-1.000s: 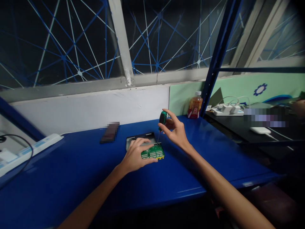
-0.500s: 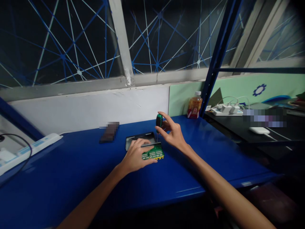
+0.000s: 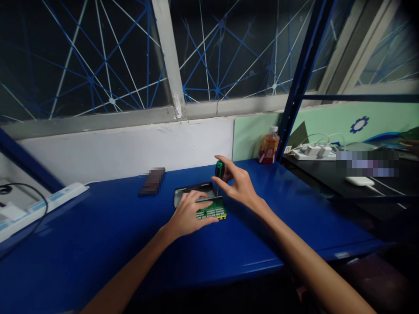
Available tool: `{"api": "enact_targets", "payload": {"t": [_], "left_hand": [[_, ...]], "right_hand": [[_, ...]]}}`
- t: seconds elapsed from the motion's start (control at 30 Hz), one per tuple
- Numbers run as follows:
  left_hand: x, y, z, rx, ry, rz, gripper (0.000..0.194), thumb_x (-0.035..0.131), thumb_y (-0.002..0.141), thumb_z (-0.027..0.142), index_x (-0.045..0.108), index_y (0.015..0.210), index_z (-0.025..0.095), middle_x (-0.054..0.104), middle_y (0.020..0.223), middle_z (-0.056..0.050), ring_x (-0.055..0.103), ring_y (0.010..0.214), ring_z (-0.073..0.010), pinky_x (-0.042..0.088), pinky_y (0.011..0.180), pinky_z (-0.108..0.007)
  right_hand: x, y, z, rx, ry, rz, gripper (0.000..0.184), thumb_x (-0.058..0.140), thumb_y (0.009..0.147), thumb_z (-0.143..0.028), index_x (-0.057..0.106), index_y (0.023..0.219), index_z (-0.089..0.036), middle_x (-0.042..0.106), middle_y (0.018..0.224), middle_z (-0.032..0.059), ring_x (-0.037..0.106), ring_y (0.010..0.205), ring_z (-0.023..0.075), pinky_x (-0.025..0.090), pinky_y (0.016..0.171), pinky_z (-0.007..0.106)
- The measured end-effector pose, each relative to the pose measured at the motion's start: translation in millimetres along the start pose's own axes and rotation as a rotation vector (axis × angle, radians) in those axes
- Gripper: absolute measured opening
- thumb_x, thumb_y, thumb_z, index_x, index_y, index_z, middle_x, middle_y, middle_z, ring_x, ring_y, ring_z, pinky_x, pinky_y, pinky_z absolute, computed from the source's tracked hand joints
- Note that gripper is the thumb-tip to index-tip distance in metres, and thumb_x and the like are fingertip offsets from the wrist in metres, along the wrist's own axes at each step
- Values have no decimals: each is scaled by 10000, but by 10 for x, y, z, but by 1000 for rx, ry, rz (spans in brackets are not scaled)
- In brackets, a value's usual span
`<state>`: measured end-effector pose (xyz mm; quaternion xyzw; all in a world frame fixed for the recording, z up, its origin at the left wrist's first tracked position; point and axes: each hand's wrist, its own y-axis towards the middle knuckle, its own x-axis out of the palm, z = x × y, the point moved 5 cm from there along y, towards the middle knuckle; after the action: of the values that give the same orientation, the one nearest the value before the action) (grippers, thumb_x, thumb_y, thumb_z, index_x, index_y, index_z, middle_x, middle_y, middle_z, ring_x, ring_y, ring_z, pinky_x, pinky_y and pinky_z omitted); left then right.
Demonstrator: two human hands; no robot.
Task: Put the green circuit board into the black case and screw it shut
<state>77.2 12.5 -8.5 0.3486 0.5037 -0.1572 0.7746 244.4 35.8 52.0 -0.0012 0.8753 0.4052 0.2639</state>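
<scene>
My left hand (image 3: 187,214) lies over a green circuit board (image 3: 211,212) with a yellow strip along its near edge. Its thumb runs along that edge while the fingers rest across the top, gripping the board. A screwdriver (image 3: 219,170) with a green and black handle stands upright, its thin shaft pointing down at the board's far right part. Around the handle is my right hand (image 3: 238,183), index finger near the top and thumb lower at the side. Whether the tip sits in a screw is too small to tell. Behind the board is an open black case (image 3: 178,196), partly covered by my left hand.
On the blue table (image 3: 229,253) a dark flat object (image 3: 152,183), partly blurred out, lies to the left. A white power strip (image 3: 62,196) with cables is at far left. A drink bottle (image 3: 269,146) stands back right, near a blue post. Another power strip (image 3: 303,153) sits on the black desk.
My right fingers have shifted on the screwdriver's handle, with the index finger and thumb now reaching further past it. The left hand stays on the board. The whole view has moved slightly.
</scene>
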Motion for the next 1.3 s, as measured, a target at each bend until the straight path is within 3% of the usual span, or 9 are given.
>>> {"api": "enact_targets", "payload": {"t": [0.2, 0.3, 0.43, 0.53, 0.7, 0.97, 1.13, 1.3], "left_hand": [[-53, 108, -53, 8, -22, 35, 191, 616, 863, 401, 742, 970, 305, 634, 1123, -52, 529, 1090, -261, 398, 923, -463], [-95, 245, -104, -25, -60, 28, 157, 653, 827, 410, 762, 869, 305, 667, 1065, -45, 565, 1037, -271, 422, 885, -469], [-105, 434, -152, -115, -229, 120, 134, 741, 745, 358, 771, 844, 272, 732, 887, -41, 634, 901, -253, 478, 839, -414], [-44, 500, -154, -174, -397, 201, 71, 744, 734, 285, 776, 774, 235, 748, 794, -34, 674, 786, -224, 516, 757, -358], [27, 482, -139, -222, -462, 266, 39, 731, 726, 232, 770, 731, 234, 756, 780, -18, 691, 756, -216, 534, 739, -352], [68, 459, -107, -158, -524, 239, 92, 681, 783, 238, 772, 798, 235, 758, 839, -29, 690, 808, -212, 526, 790, -351], [58, 443, -85, -186, -494, 225, 95, 684, 773, 223, 768, 818, 219, 759, 853, -25, 685, 837, -201, 512, 818, -317], [68, 434, -107, -230, -484, 246, 93, 706, 747, 236, 771, 807, 207, 755, 836, -50, 687, 790, -203, 513, 783, -313]], "right_hand": [[33, 95, 7, -27, -76, -83, 546, 493, 884, -342, 352, 1405, -258, 631, 920, 49, 574, 657, 177, 477, 655, 334], [58, 186, 12, -62, -145, -130, 540, 547, 851, -387, 408, 1355, -249, 643, 872, 40, 583, 684, 192, 445, 644, 321], [106, 256, 0, -92, -216, -127, 509, 547, 837, -472, 478, 1283, -237, 637, 829, 41, 557, 645, 185, 406, 619, 318], [140, 226, 9, -49, -169, -104, 518, 501, 858, -441, 439, 1321, -219, 600, 736, 15, 540, 602, 177, 400, 605, 317], [138, 123, 6, 7, -29, -90, 650, 551, 821, -403, 327, 1410, -241, 621, 821, 14, 567, 670, 185, 437, 645, 328], [94, 90, -27, 59, 176, -114, 624, 508, 817, -243, 311, 1409, -253, 650, 1001, 38, 591, 746, 173, 472, 622, 306], [108, 70, -4, 47, 182, -110, 646, 488, 801, -196, 298, 1416, -255, 653, 979, 39, 601, 756, 170, 480, 614, 301], [99, 66, 13, 6, 75, -31, 624, 552, 808, -290, 349, 1396, -235, 598, 869, 19, 573, 717, 161, 482, 638, 314]]}}
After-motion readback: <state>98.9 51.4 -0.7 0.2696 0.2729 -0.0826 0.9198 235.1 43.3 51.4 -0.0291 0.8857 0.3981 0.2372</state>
